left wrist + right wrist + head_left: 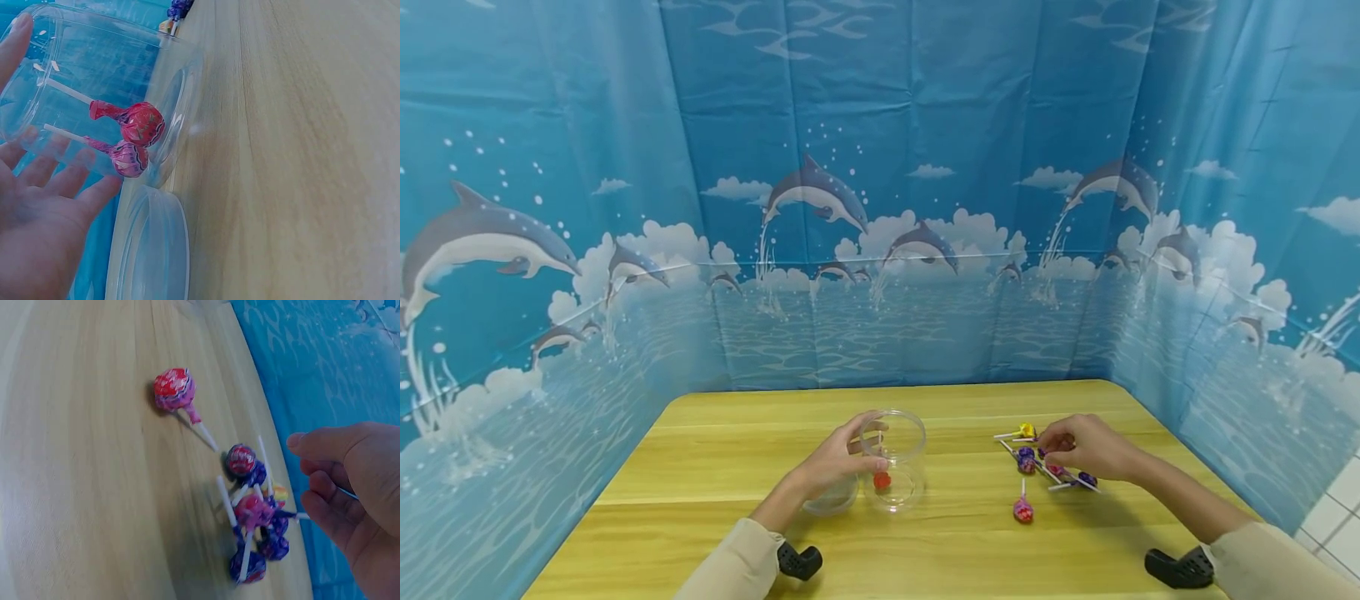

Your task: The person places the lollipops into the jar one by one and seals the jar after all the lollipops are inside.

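Observation:
My left hand grips a clear plastic jar, thumb on one side and fingers on the other. Two wrapped lollipops lie inside: a red lollipop and a pink-purple lollipop. Beside the jar sits a translucent round lid. On the right, my right hand hovers at a loose pile of lollipops, its fingers loosely bent with nothing plainly held. The pile has a pink lollipop, several purple lollipops and a yellow lollipop. One white stick points toward the fingers.
A separate pink and red lollipop lies in front of the pile. Everything rests on a yellow wood-grain table. A blue curtain with dolphins stands round its back and sides. Black devices sit at both wrists.

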Tool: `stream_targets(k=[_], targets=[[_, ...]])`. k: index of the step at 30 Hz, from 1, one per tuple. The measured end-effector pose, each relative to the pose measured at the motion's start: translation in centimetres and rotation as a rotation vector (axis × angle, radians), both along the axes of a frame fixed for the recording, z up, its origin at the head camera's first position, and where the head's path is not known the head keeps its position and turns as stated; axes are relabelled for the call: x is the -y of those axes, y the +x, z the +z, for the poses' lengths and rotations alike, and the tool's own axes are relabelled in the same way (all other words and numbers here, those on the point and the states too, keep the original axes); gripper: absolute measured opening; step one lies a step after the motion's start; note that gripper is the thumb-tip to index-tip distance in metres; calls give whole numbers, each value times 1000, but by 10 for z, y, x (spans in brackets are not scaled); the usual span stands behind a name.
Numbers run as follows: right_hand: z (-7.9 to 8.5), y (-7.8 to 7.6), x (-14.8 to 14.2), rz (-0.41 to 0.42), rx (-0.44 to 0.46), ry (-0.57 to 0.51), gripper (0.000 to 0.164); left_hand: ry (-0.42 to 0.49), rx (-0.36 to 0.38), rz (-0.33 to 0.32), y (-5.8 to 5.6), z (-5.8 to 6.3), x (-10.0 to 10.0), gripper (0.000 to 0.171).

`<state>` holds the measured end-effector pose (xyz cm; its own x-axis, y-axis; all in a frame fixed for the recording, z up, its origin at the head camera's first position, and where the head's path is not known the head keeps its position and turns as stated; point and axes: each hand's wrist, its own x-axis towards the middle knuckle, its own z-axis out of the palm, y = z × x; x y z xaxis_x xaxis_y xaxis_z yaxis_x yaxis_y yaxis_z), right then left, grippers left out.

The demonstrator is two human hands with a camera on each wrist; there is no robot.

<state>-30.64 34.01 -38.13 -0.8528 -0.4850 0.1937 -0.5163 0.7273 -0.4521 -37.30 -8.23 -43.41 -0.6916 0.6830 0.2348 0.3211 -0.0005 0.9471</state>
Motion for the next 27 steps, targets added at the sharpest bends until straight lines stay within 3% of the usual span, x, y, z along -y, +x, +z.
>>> stream_targets(k=[4,11,27], targets=[[-9,4,-12,-22,3,-14,13,2,-1,-11,2,5,0,67],[-32,11,-40,-59,-40,-27,15,-9,-3,-13,16,21,0,66],[-63,28,-56,-225,-104,-39,14,-6,-6,-4,16,20,0,67]])
